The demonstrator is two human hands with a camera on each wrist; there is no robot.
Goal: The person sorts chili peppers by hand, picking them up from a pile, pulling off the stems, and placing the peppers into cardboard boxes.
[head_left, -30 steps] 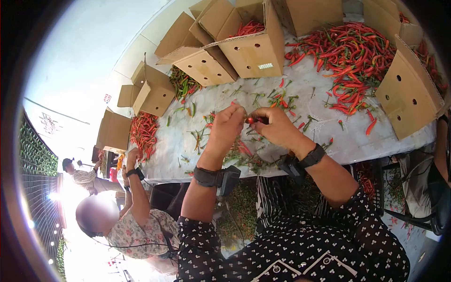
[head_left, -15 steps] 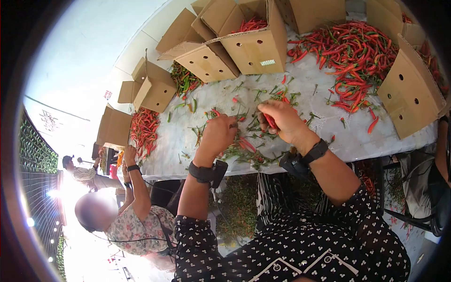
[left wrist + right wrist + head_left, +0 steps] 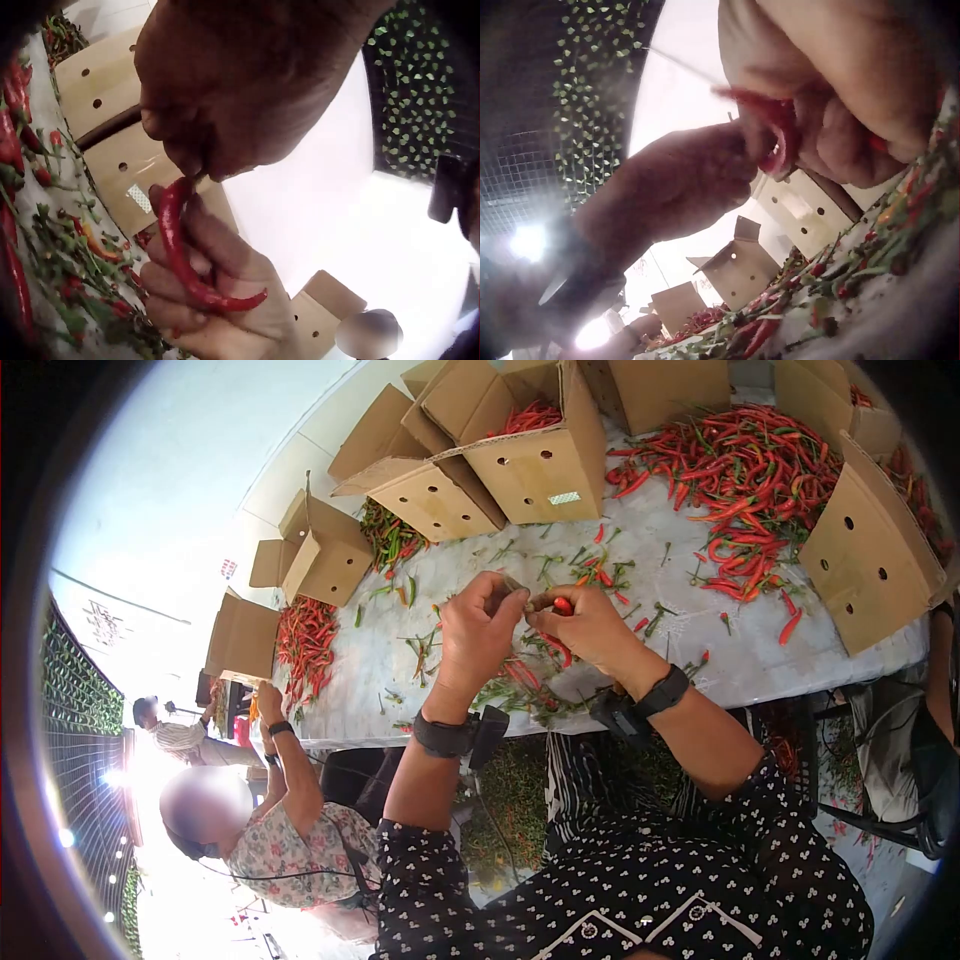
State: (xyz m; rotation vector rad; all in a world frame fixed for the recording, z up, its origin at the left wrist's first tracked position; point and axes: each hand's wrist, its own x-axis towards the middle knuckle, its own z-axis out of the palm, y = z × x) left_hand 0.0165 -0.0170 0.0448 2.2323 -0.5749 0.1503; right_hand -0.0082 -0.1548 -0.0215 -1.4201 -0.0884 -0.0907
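Note:
A curved red chili pepper point(image 3: 174, 236) lies in the fingers of my right hand point(image 3: 595, 630), its pointed end sticking out past the palm in the left wrist view. Thumb and fingers of my left hand point(image 3: 478, 628) pinch at the stem end of this chili, fingertip to fingertip with the right hand. Seen from the right wrist, the chili point(image 3: 780, 131) bends between the two hands. Below them, loose green stems point(image 3: 540, 705) and a few chilies are scattered on the covered table point(image 3: 360, 695).
A big heap of red chilies point(image 3: 760, 480) lies at the back right beside a cardboard box point(image 3: 870, 555). More boxes point(image 3: 535, 470) line the far edge, with a green-red pile point(image 3: 392, 535) and a red pile point(image 3: 305, 645) leftward. Another person point(image 3: 300, 850) works at left.
Half a second ago the hands were apart, the right one holding a red chili. Now they have come together again over the table, the left hand at the chili's stem end.

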